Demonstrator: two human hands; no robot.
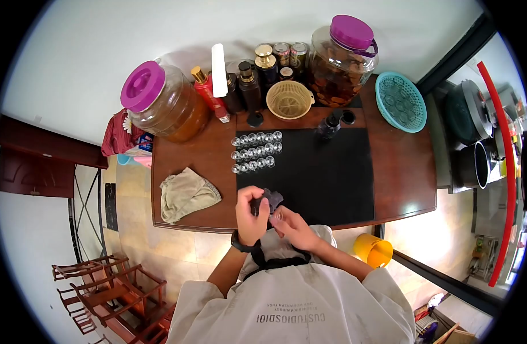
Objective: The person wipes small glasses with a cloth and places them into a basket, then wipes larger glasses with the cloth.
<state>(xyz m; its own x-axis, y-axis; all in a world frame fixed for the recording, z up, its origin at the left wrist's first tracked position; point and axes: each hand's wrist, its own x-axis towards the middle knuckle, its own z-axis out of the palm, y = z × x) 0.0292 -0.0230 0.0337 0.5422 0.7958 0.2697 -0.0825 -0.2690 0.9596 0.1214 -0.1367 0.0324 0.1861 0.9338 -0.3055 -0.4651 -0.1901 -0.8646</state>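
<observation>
My left hand (252, 216), with a dark band at the wrist, is closed around a crumpled dark grey cloth (271, 199) at the mat's front edge. Close beside it, the fingers of my right hand (295, 229) pinch a small clear glass (276, 218), mostly hidden by fingers and cloth. Beyond my hands, small clear glasses (252, 152) stand in three rows on the left part of the black mat (326, 172).
A beige cloth (189, 195) lies left on the wooden table (401, 166). Along the back stand two large purple-lidded jars (174, 109), several bottles, cans and a tan basket (290, 100). A teal basket (401, 102) holds more glasses. A dark pump bottle (329, 125) stands near the mat's back edge.
</observation>
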